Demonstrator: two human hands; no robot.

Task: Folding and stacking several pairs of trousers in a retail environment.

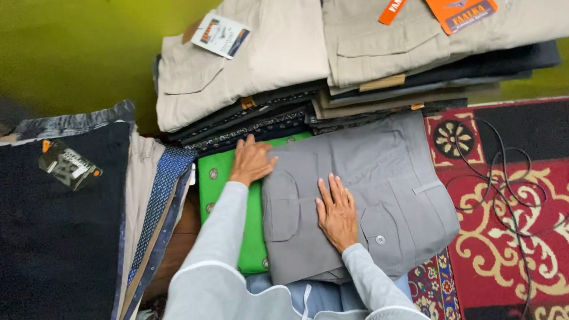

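A folded grey pair of trousers [377, 186] with buttoned pockets lies in front of me on top of a bright green garment [220, 180]. My left hand [251, 160] rests at the grey trousers' far left corner, fingers curled over the edge where grey meets green. My right hand [337, 210] lies flat, fingers spread, palm down on the middle of the grey trousers. Both arms wear light grey sleeves.
Two stacks of folded trousers stand beyond, topped by beige pairs [246, 52] [444, 16] with paper tags, one orange. A dark navy folded pile [35, 240] with a tag lies to the left. A red patterned carpet [548, 225] with a black cable [502, 181] is on the right.
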